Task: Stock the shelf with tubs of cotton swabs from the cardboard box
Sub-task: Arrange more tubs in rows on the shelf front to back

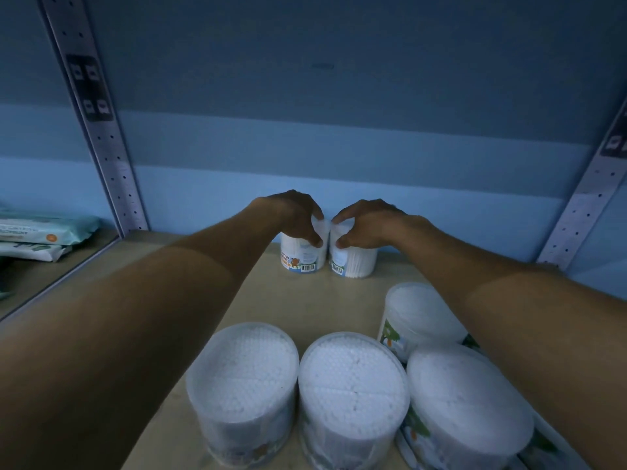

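Two clear tubs of cotton swabs stand side by side at the back of the wooden shelf. My left hand grips the top of the left tub, which has a bear label. My right hand grips the top of the right tub. Both tubs rest upright on the shelf, against the blue back wall. Several more tubs stand nearer to me, among them one at front left, one at front middle and one at front right. The cardboard box is out of view.
Another tub stands behind the front right one. Perforated metal uprights frame the bay. Packs of wipes lie in the neighbouring bay on the left, beyond a divider edge.
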